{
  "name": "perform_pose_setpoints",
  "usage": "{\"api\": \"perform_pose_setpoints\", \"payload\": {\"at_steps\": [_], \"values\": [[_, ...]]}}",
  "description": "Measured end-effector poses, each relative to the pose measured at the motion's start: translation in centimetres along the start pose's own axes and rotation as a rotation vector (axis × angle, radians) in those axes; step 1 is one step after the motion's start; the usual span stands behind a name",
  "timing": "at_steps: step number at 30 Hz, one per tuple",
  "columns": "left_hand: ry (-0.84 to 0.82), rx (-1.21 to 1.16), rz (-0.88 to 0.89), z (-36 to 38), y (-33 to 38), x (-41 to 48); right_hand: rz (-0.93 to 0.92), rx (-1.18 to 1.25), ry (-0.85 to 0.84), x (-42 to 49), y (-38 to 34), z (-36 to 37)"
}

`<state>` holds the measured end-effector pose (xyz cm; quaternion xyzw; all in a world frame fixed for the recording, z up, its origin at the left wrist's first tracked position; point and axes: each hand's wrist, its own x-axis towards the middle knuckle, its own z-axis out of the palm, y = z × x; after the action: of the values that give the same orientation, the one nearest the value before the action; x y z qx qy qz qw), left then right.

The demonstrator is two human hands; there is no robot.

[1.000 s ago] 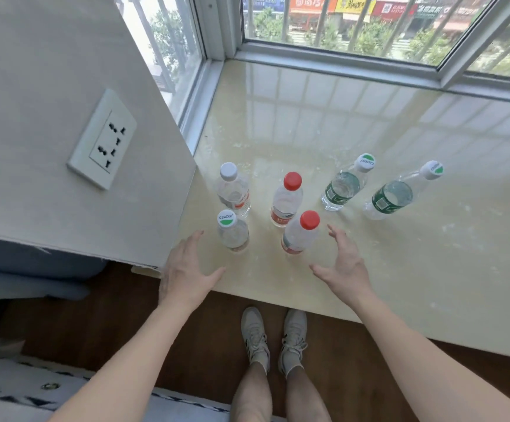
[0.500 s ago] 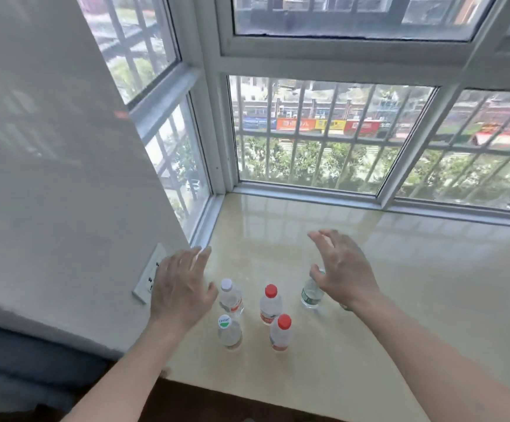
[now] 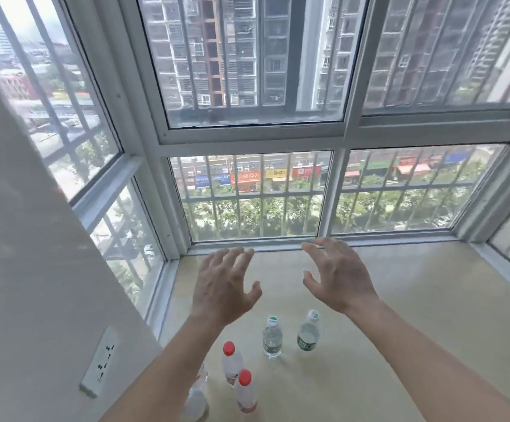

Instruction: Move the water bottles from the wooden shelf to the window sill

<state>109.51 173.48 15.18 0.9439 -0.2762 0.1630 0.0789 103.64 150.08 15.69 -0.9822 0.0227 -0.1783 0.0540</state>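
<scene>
On the window sill [image 3: 415, 315], toward its near edge, stand the water bottles [image 3: 272, 336], red-capped and green-capped. Above the sill the left hand [image 3: 226, 287] and right hand [image 3: 339, 278] hover, spread and empty. Placing looks done; more bottles would mean turning to the wooden shelf, unseen here. Barred windows [image 3: 256, 208] enclose the beige sill.

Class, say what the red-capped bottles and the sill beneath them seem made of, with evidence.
Red-capped clear bottles: likely thin transparent plastic; the sill shows through their walls. Pale beige window sill: possibly polished stone or a look-alike; smooth, faintly glossy.
</scene>
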Motion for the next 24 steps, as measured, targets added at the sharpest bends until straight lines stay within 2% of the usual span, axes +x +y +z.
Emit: {"api": "perform_pose_setpoints", "payload": {"at_steps": [7, 12, 19, 24], "values": [[-0.012, -0.133, 0.359, 1.6, 10.7, 3.9, 0.324, -0.189, 0.114, -8.2, 5.6, -4.3], [-0.064, -0.255, 0.613, 2.7, 18.8, 3.4, 0.571, -0.312, 0.127, -17.0, 8.0, -7.1], [-0.097, -0.37, 0.871, 2.7, 28.9, 0.1, 0.892, -0.381, 0.105, -28.8, 9.5, -10.9], [-0.09, -0.417, 1.018, 2.6, 35.6, -1.9, 1.052, -0.44, 0.143, -34.5, 10.7, -13.2]]}}
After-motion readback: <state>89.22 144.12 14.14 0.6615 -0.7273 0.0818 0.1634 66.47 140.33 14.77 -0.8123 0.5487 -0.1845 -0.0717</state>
